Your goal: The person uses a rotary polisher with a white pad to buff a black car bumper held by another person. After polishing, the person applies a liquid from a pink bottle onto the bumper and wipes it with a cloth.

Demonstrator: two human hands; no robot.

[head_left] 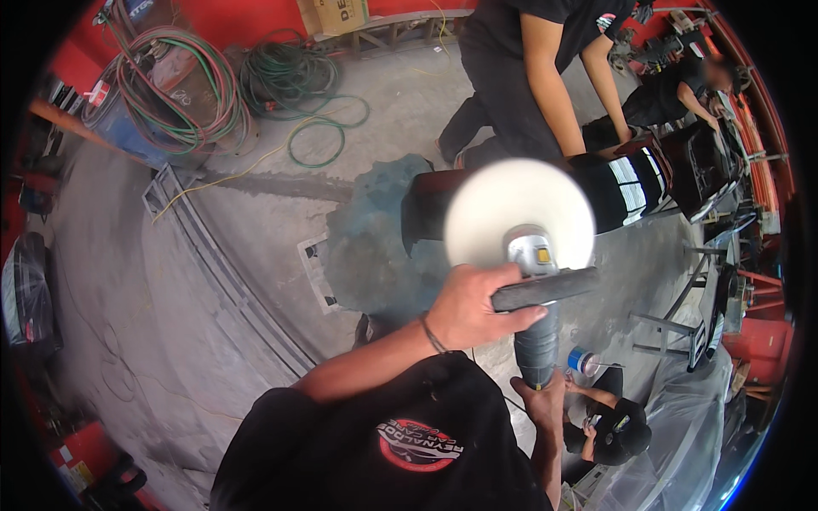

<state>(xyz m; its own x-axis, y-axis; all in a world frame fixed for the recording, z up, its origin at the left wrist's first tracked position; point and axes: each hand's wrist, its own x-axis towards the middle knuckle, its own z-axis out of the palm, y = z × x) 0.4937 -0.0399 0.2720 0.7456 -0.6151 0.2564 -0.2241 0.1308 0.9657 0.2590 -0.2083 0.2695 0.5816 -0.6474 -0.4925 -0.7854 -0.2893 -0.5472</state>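
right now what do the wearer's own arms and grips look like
The left forearm and right forearm are bare, and neither the left grip nor the right grip is gloved. A thin dark band circles the left wrist; none shows on the right. The shirt is black, with a rounded red-and-white logo.

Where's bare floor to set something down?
Left: concrete floor between the metal rail and plastic-wrapped bundle, though thin cords cross its lower part. Also between the green hose coil and nearer co-worker at the black panel. Crowded: centre and right, with the polisher, that panel and plastic sheeting.
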